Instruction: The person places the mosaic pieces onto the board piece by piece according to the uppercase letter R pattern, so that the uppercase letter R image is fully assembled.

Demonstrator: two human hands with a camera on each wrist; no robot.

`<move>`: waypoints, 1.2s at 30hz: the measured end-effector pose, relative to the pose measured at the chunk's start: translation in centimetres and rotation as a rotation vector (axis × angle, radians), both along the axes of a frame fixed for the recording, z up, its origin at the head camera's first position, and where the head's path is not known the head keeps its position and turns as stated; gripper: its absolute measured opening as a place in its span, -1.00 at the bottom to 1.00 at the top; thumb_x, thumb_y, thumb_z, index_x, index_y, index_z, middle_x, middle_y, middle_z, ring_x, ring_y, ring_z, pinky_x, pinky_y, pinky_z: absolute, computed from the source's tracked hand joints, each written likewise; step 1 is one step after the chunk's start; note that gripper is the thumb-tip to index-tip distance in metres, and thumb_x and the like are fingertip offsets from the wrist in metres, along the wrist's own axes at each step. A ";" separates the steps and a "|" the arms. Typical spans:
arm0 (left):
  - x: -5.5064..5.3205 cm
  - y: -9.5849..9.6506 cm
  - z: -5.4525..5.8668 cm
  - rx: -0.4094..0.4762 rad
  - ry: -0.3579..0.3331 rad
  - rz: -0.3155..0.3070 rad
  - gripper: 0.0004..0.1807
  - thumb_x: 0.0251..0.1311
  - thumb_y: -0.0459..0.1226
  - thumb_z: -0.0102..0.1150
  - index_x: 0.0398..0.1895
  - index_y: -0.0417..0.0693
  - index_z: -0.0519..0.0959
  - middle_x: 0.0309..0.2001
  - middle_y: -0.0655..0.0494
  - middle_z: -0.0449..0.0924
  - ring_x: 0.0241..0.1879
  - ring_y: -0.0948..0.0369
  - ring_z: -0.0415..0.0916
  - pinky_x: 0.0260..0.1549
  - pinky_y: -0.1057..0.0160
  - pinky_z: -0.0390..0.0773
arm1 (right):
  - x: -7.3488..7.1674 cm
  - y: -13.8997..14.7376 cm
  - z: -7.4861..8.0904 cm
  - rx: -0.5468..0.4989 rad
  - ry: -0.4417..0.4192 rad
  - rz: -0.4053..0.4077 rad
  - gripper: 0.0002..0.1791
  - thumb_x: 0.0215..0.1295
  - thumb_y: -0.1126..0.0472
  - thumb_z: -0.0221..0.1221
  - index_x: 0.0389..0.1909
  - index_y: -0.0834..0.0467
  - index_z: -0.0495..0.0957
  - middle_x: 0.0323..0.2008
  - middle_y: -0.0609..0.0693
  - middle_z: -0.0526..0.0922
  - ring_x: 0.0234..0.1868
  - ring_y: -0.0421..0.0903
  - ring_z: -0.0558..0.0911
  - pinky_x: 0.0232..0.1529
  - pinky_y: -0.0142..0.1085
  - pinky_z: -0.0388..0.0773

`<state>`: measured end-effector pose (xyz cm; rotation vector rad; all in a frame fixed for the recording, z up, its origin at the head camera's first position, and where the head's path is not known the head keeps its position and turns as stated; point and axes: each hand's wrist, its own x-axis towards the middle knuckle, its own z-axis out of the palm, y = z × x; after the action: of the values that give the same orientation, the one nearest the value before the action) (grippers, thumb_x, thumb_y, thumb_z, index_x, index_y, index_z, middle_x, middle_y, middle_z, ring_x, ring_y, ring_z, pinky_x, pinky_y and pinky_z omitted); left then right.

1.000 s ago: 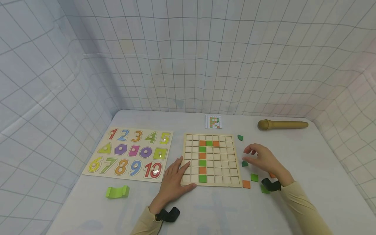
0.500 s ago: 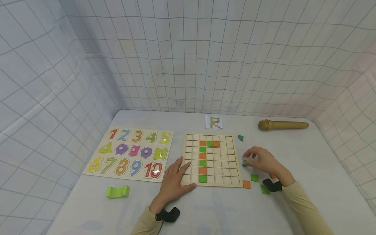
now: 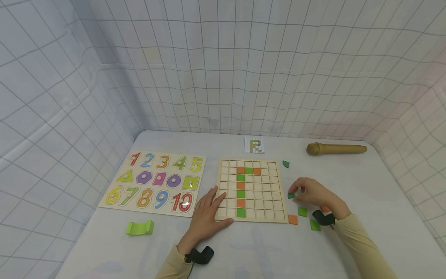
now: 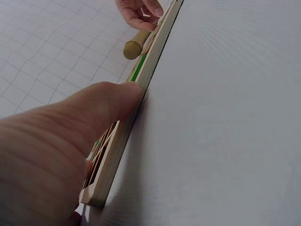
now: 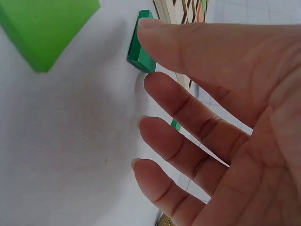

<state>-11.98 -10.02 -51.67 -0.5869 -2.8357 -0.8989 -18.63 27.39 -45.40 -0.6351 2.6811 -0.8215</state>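
My left hand (image 3: pixel 207 215) lies with spread fingers over the lower left corner of the wooden grid board (image 3: pixel 259 221); in the left wrist view its thumb (image 4: pixel 124 96) rests along the board's edge. Orange and green square tiles form a column and a short top row in the board. Right of the board, my right hand (image 3: pixel 313 192) pinches a dark green quarter-circle tile (image 3: pixel 291 196) between thumb and index finger. The right wrist view has the thumb (image 5: pixel 157 37) on this tile (image 5: pixel 141 56) and the index fingertip at its end, the other fingers loosely bent.
Loose square tiles, green (image 3: pixel 302 211) and orange (image 3: pixel 293 219), lie below the right hand. Another dark green quarter-circle tile (image 3: pixel 285 164) sits farther back. A pattern card (image 3: pixel 254 145), gold microphone (image 3: pixel 336 148), number puzzle board (image 3: pixel 150 182) and light green block (image 3: pixel 139 228) surround the board.
My right hand has come down slightly and its thumb and index finger have closed on the dark green tile, which has turned a little. The left hand has stayed on the board.
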 end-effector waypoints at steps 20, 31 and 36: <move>0.1 0.0 0.0 -0.014 -0.012 -0.001 -0.12 -0.02 0.15 0.31 0.38 0.02 0.30 0.45 -0.07 0.00 0.41 0.00 -0.08 0.29 -0.09 -0.02 | -0.9 -0.3 -0.3 0.008 -0.019 0.029 -0.81 0.09 0.40 0.29 -0.28 0.10 0.59 -0.44 -0.13 0.49 -0.42 -0.15 0.43 -0.38 -0.29 0.42; 0.1 -0.1 -0.1 -0.007 0.033 -0.007 -0.12 -0.04 0.13 0.33 0.36 -0.01 0.32 0.43 -0.12 0.04 0.39 -0.05 -0.04 0.26 -0.13 0.03 | -1.3 -0.4 -0.3 0.027 -0.025 0.010 -0.76 0.00 0.37 0.38 -0.40 0.08 0.51 -0.40 -0.10 0.49 -0.39 -0.12 0.42 -0.37 -0.24 0.42; 0.0 0.0 0.1 0.004 0.026 -0.007 -0.14 -0.03 0.12 0.33 0.35 -0.02 0.33 0.42 -0.13 0.05 0.39 -0.05 -0.04 0.26 -0.14 0.02 | -1.5 0.0 -0.6 0.040 -0.044 -0.036 -0.77 0.00 0.29 0.40 -0.46 0.06 0.50 -0.49 -0.12 0.47 -0.43 -0.12 0.41 -0.40 -0.25 0.38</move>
<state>-11.94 -10.05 -51.62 -0.6040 -2.8105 -0.8909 -20.13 27.43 -46.00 -0.5543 2.6696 -0.7804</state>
